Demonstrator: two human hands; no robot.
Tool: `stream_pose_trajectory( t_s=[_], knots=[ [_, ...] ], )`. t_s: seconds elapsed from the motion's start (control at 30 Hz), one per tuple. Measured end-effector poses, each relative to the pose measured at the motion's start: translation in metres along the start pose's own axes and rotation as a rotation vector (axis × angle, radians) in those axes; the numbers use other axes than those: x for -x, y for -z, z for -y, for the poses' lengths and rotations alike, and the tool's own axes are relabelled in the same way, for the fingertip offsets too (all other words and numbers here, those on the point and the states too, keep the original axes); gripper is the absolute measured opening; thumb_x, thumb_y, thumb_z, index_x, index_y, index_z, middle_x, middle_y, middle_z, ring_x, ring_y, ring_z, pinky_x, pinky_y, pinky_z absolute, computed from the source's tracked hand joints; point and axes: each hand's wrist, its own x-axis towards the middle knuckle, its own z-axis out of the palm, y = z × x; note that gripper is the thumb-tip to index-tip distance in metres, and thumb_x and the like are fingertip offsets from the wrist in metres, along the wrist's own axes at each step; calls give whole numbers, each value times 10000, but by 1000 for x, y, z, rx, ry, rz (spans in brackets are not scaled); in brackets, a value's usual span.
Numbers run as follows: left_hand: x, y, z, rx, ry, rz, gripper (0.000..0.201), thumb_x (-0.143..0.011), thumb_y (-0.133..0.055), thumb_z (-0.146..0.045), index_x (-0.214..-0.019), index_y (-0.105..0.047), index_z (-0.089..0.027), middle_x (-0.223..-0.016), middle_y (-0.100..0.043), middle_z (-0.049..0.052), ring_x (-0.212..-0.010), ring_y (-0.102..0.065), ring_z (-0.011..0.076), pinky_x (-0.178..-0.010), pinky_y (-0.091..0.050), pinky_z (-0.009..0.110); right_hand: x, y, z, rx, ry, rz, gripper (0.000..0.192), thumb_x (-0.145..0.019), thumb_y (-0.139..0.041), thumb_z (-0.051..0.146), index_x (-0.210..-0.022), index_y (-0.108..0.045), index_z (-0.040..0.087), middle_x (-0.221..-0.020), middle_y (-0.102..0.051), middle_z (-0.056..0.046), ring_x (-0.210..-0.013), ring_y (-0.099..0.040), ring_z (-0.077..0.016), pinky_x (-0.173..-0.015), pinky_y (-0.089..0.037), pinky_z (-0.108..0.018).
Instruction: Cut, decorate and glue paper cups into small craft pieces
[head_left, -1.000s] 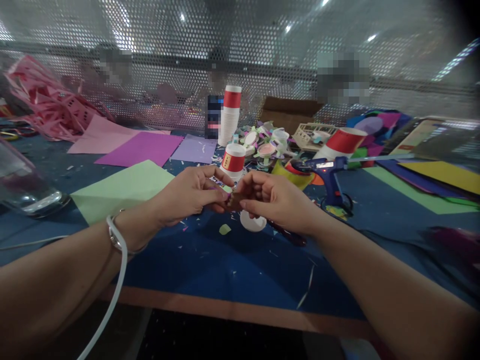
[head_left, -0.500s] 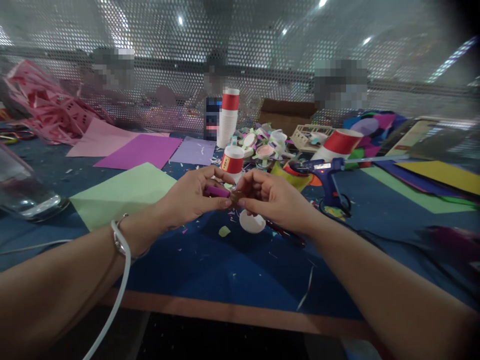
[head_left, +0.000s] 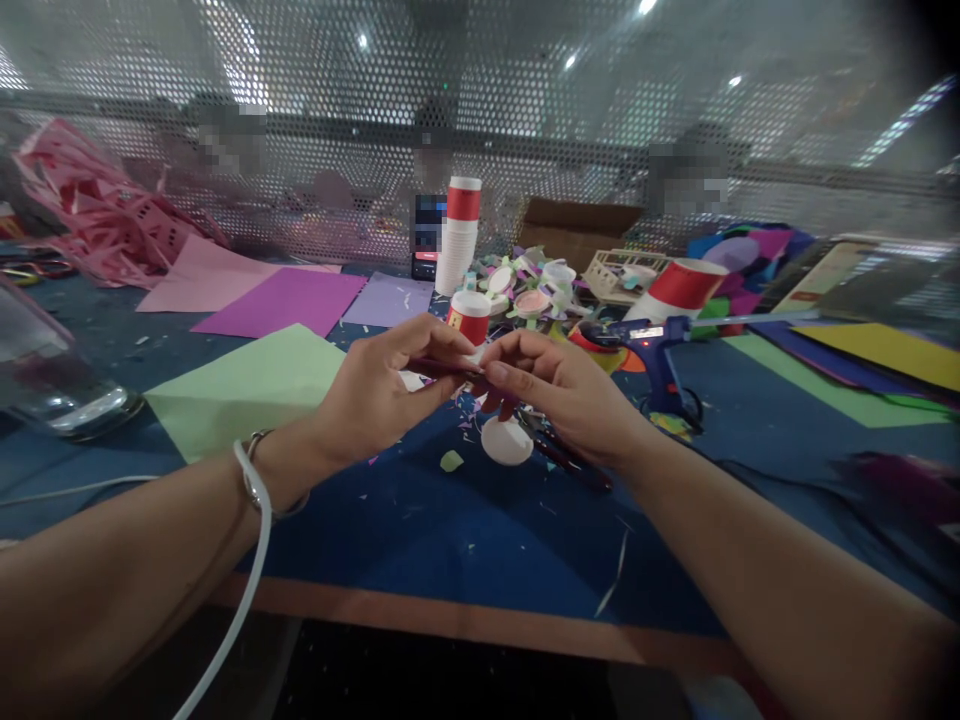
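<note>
My left hand and my right hand meet fingertip to fingertip above the blue table. Between them they pinch a small dark purple paper piece, mostly hidden by the fingers. Just below the hands a white paper cup lies on the table, with a small green scrap beside it. A white cable hangs over my left wrist by a bracelet.
A blue glue gun stands right of the hands. Red-and-white cups, a cup stack and a pile of decorated cups sit behind. Coloured paper sheets lie left and right. A glass jar lies at far left. A perforated screen closes the back.
Both hands have risen slightly and turned the purple piece; it now lies flatter and thinner between the fingertips. The right hand's fingers have stretched over it.
</note>
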Motion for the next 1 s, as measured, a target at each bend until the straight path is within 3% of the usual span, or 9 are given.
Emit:
stream_pose_trajectory(
  t_s=[0.2,0.3,0.4,0.47,0.53,0.6,0.77,0.9,1.0],
  knots=[
    [-1,-1,2,61,-8,5,202,-866,-699,-150,-1054,-627,-162,-1020,-754,51,-974,-731,172,-935,-587,310,1,0,1,12,24,-8,299,-864,-753,452,-977,-633,203,-856,-682,-21,-737,-654,-144,-635,-521,-275],
    [-4,-3,7,150,22,-8,394,-831,-746,-180,-1173,-549,-179,-1066,-734,58,-950,-727,171,-867,-589,297,1,1,3,8,39,-27,332,-816,-797,456,-954,-634,201,-859,-666,-13,-725,-646,-138,-638,-527,-276],
    [-8,-5,18,231,140,-41,564,-773,-788,-186,-1236,-467,-199,-1138,-681,71,-864,-706,148,-764,-577,283,0,3,2,18,60,-46,335,-806,-808,441,-952,-635,194,-865,-665,-16,-712,-644,-135,-644,-535,-287],
    [-8,-6,24,179,241,-32,478,-766,-778,-193,-1162,-510,-177,-1046,-681,63,-797,-676,139,-712,-553,281,0,5,2,18,69,-63,314,-829,-789,430,-963,-634,192,-864,-669,-21,-710,-647,-136,-647,-537,-295],
    [-6,-7,26,-27,287,91,273,-802,-735,-229,-1033,-607,-161,-875,-683,39,-720,-637,142,-665,-511,284,0,6,1,6,83,-87,288,-849,-771,417,-961,-630,192,-846,-668,-21,-702,-643,-135,-644,-537,-298],
    [-3,-11,22,-228,221,212,134,-837,-680,-236,-953,-681,-168,-787,-670,25,-682,-610,146,-648,-472,290,0,6,2,-4,106,-112,267,-861,-761,405,-951,-625,193,-833,-668,-22,-696,-635,-132,-638,-536,-295],
    [7,-25,10,-366,-17,428,232,-897,-620,-250,-1086,-734,-180,-1036,-664,83,-855,-646,194,-773,-501,325,1,5,4,6,141,-125,271,-859,-763,419,-917,-624,193,-821,-665,-23,-675,-616,-125,-625,-534,-288],
    [10,-36,12,-392,-86,519,248,-898,-635,-267,-1117,-723,-191,-1162,-637,103,-1057,-644,261,-913,-504,370,0,4,2,30,154,-113,301,-846,-774,438,-928,-626,190,-826,-667,-16,-661,-612,-116,-624,-530,-278],
    [8,-40,16,-431,-141,560,203,-934,-565,-211,-1060,-722,-180,-1119,-643,95,-1059,-642,252,-919,-501,358,0,3,1,38,162,-105,295,-861,-758,439,-933,-626,184,-836,-667,-14,-661,-609,-107,-625,-525,-268]
  ],
)
